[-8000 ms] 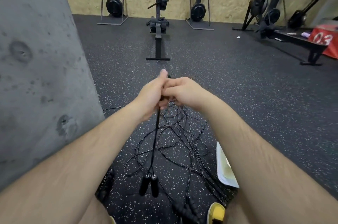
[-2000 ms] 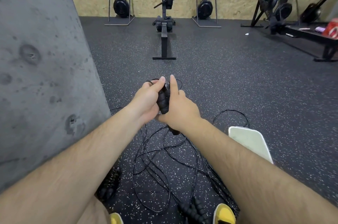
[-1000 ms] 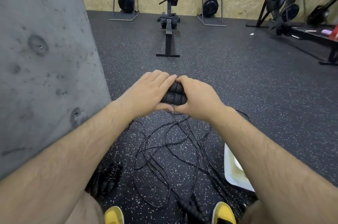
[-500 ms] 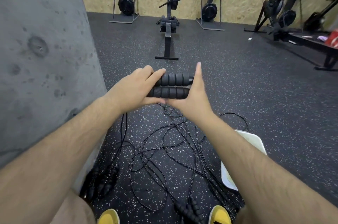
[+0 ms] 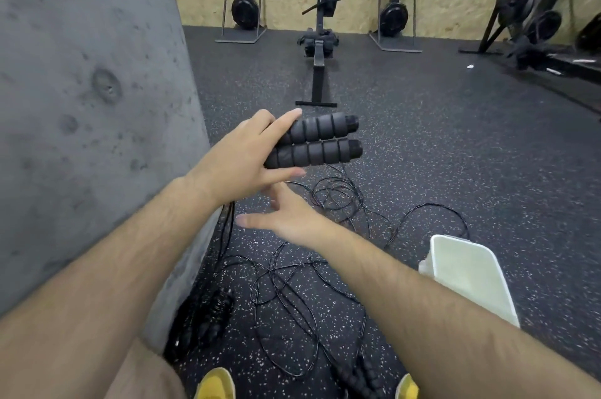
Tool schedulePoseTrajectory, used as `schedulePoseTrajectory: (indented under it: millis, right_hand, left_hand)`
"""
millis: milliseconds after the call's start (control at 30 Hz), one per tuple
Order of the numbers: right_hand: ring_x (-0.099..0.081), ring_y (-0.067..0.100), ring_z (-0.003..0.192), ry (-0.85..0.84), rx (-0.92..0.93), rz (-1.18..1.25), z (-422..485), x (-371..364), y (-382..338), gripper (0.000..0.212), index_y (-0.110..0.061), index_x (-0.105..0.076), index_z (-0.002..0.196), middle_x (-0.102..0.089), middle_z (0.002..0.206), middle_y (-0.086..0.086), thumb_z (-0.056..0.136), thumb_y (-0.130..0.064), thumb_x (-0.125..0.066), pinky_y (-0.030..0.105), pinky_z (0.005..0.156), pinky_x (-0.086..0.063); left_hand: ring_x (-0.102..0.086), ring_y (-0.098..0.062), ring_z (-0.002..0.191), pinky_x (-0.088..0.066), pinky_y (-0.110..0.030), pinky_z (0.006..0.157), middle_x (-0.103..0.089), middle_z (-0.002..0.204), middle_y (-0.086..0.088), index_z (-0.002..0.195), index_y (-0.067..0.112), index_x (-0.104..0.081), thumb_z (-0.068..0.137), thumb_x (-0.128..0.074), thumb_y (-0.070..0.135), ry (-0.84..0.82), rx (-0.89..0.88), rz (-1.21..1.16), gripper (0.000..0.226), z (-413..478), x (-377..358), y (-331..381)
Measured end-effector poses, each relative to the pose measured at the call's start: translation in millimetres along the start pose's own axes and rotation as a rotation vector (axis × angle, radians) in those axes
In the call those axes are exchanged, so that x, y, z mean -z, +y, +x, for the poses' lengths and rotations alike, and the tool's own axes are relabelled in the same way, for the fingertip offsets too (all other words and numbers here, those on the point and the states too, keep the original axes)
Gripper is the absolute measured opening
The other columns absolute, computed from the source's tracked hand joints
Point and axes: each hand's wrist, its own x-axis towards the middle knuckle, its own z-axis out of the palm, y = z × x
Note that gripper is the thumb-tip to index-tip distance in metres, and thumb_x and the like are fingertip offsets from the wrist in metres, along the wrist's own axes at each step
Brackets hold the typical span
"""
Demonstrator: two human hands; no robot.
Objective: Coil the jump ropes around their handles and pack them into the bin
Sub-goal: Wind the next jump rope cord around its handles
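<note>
**Item:** jump rope, black. Two ribbed foam handles [image 5: 320,143], held side by side and roughly level, with the cord ends pointing right.

**Handling (judged):**
- The handles look light, and the foam is soft and grippy, so a slip is unlikely.
- The cord [image 5: 292,271] is thin, limp and prone to snagging. It lies in loose, overlapping loops on the floor [image 5: 422,144].
- The best hold is around both handles at their butt ends, which leaves the ribbed length free for winding.

**Position:**
- The left hand [image 5: 242,159] clasps the butt ends of both handles, fingers over and thumb under, in mid-air above the tangle.
- The right hand [image 5: 289,214] is just below it, fingers spread and holding nothing, clear of the handles.
- From the handles' right ends the cord drops to the floor.

**Bin:** the white bin [image 5: 468,278] stands on the floor to the right of the right forearm, apart from both hands.

**Also:** further handles [image 5: 213,314] lie beside the concrete pillar [image 5: 81,105].
</note>
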Motion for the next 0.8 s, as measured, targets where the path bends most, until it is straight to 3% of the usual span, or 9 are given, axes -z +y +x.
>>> schedulePoseTrajectory:
  millis: [67,167,300,367,400,467,567,700,800]
  right_hand:
    - [-0.048,0.004,0.130,-0.032,0.033,0.043,3,-13,-7,0.066,-0.019,-0.045,0.146,-0.055,0.145,-0.007,0.089,-0.037,-0.074,0.024,0.105,-0.038]
    - [-0.062,-0.004,0.098,-0.071,0.029,0.054,5,-13,-17,0.025,-0.014,-0.067,0.121,-0.074,0.115,-0.001,0.101,-0.027,-0.058,0.015,0.082,-0.042]
    - [-0.061,0.008,0.071,-0.047,0.049,-0.101,3,13,-12,0.026,-0.022,-0.071,0.101,-0.070,0.073,0.000,0.104,-0.036,-0.050,0.034,0.077,-0.052]
    - [-0.061,0.004,0.066,0.012,0.046,-0.177,1,39,-6,0.027,-0.024,-0.072,0.102,-0.067,0.077,-0.007,0.103,-0.041,-0.050,0.024,0.068,-0.051]
    - [-0.064,0.006,0.071,0.040,0.035,-0.202,0,54,-3,0.025,-0.027,-0.071,0.103,-0.070,0.085,-0.008,0.101,-0.043,-0.052,0.023,0.071,-0.053]
    - [-0.069,0.015,0.080,0.093,0.004,-0.233,-5,80,2,0.016,-0.028,-0.069,0.100,-0.074,0.095,-0.003,0.100,-0.039,-0.056,0.033,0.077,-0.058]
    - [-0.056,0.012,0.064,0.153,0.015,-0.359,-18,109,6,0.017,-0.025,-0.067,0.088,-0.062,0.072,-0.005,0.101,-0.028,-0.055,0.031,0.069,-0.049]
    - [-0.061,0.018,0.072,0.161,0.013,-0.463,-31,123,1,0.019,-0.024,-0.070,0.098,-0.070,0.084,-0.002,0.101,-0.033,-0.054,0.032,0.071,-0.049]
    - [-0.054,0.012,0.071,0.145,0.064,-0.712,-33,119,-4,0.018,-0.022,-0.064,0.095,-0.059,0.078,-0.010,0.102,-0.031,-0.050,0.028,0.059,-0.038]
  left_hand:
    - [-0.052,-0.026,0.098,-0.048,-0.041,0.089,-0.045,0.114,-0.003,0.159,0.024,-0.026,0.083,-0.059,0.069,0.013,-0.037,-0.007,0.094,1,-1,2]
    - [-0.051,-0.026,0.094,-0.050,-0.046,0.086,-0.044,0.111,-0.003,0.160,0.028,-0.023,0.085,-0.056,0.071,0.022,-0.076,-0.026,0.093,0,1,0]
    - [-0.050,-0.023,0.092,-0.048,-0.040,0.083,-0.042,0.109,0.001,0.161,0.037,-0.017,0.086,-0.056,0.071,0.019,-0.081,-0.039,0.090,-5,8,-16]
    - [-0.049,-0.023,0.091,-0.045,-0.035,0.081,-0.042,0.107,-0.001,0.161,0.035,-0.020,0.087,-0.052,0.072,-0.002,-0.116,-0.004,0.088,-10,9,-29]
    - [-0.049,-0.023,0.090,-0.042,-0.033,0.082,-0.043,0.107,-0.003,0.161,0.033,-0.023,0.088,-0.052,0.071,-0.020,-0.143,0.021,0.087,-12,8,-35]
    - [-0.047,-0.023,0.090,-0.038,-0.031,0.085,-0.044,0.107,-0.005,0.160,0.031,-0.026,0.089,-0.054,0.069,-0.066,-0.177,0.048,0.085,-15,3,-46]
    - [-0.046,-0.025,0.092,-0.039,-0.033,0.086,-0.045,0.108,-0.007,0.159,0.034,-0.029,0.085,-0.053,0.066,-0.113,-0.175,0.062,0.084,-17,-6,-55]
    - [-0.044,-0.028,0.088,-0.050,-0.047,0.080,-0.044,0.104,-0.010,0.155,0.037,-0.032,0.085,-0.075,0.045,-0.097,-0.181,0.120,0.083,-17,-21,-61]
    - [-0.041,-0.028,0.085,-0.052,-0.050,0.071,-0.044,0.103,-0.011,0.154,0.037,-0.034,0.084,-0.078,0.036,-0.079,-0.207,0.157,0.083,-17,-33,-59]
